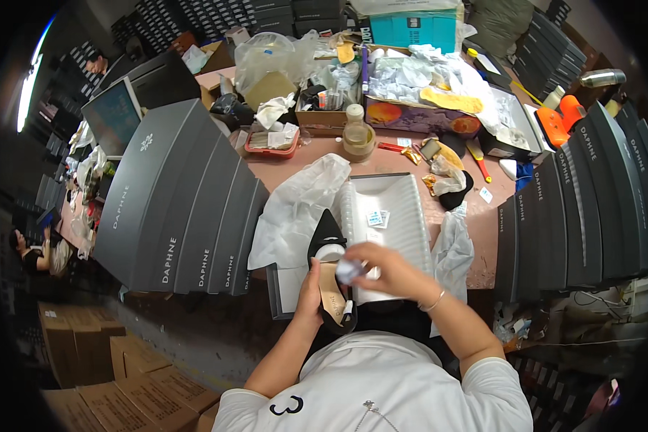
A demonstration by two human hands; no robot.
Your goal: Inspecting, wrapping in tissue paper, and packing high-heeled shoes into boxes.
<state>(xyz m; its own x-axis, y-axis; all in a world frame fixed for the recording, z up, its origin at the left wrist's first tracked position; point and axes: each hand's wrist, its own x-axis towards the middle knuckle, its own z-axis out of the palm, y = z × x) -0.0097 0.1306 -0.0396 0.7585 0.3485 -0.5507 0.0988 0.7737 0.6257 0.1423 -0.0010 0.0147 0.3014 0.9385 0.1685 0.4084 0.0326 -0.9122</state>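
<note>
My left hand [310, 294] is closed around the side of a black pointed-toe shoe [327, 229], held tilted with its toe away from me. The shoe has a bow and a beige insole, and white stuffing [330, 252] shows in its toe. Over the shoe's right side, my right hand [389, 269] pinches a small whitish wad [350, 271], blurred by motion; I cannot make out its kind. An open grey shoebox [415, 189] with a ribbed white liner [399, 209] lies just beyond, and small white packets [378, 219] rest on the liner.
Stacked grey shoeboxes [162, 209] stand left, with more boxes [554, 209] right. White tissue paper [295, 209] drapes beside the open box. A bottle [358, 137], a red tray [272, 144] and a purple carton [425, 119] of crumpled paper sit farther back. Brown cartons [133, 399] are lower left.
</note>
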